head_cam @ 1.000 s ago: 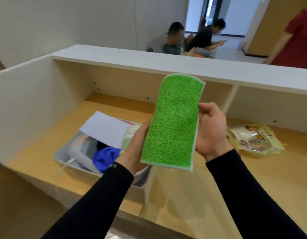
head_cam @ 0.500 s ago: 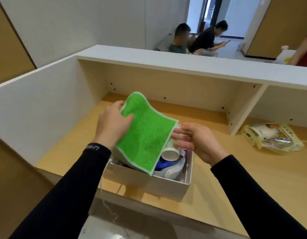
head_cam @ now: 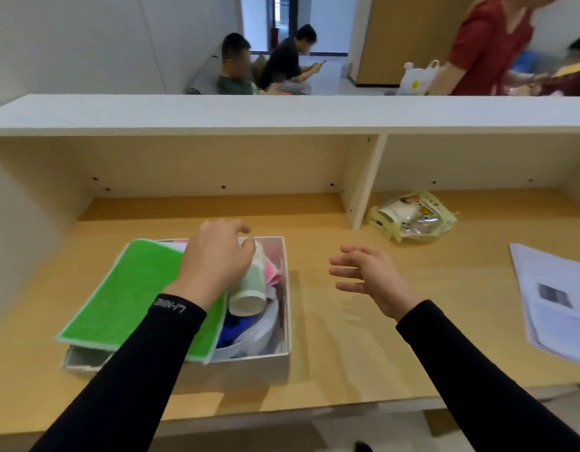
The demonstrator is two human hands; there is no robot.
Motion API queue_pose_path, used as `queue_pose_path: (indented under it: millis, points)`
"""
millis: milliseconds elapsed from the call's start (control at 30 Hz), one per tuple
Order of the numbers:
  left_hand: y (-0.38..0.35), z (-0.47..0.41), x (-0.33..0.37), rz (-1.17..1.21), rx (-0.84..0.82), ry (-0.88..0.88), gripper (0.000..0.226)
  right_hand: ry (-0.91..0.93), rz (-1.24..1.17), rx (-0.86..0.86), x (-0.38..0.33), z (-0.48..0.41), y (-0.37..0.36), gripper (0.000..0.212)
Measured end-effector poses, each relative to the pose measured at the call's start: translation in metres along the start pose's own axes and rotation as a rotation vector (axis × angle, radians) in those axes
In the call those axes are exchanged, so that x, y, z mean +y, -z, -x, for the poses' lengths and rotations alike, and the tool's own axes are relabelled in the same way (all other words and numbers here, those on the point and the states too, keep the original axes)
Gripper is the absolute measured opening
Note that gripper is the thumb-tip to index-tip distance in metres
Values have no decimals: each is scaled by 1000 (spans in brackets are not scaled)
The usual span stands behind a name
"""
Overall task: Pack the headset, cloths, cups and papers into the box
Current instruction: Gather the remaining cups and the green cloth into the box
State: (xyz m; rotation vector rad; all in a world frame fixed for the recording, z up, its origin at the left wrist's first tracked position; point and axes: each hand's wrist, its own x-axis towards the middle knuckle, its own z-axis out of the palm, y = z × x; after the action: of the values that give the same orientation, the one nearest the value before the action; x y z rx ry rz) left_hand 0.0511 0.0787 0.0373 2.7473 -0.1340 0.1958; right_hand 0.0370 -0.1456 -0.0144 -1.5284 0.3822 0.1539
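Cloth [head_cam: 119,298], bright green, white-edged, lies flat, perhaps overhanging box [head_cam: 249,367].

One head cam only, no 2nd view to overlap. Looks fwd and down from just above the box [head_cam: 249,370], close in. Desk [head_cam: 363,337] fills the lower frame; shelf [head_cam: 282,112] beyond the box, room behind.

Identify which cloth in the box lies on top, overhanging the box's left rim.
The green cloth: it lies spread over the box, past its left rim, while the blue cloth sits bunched inside.
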Motion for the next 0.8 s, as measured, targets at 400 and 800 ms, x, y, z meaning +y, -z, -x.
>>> queue_pose_path:
  millis: [400,800]
  points:
    - [-127,-71,174,203,-334,-122,34,-59,-84,211,3,-87,158,22]
    - [-239,-153,248,799,-547,338,62,82,265,377,-15,-234,287,58]
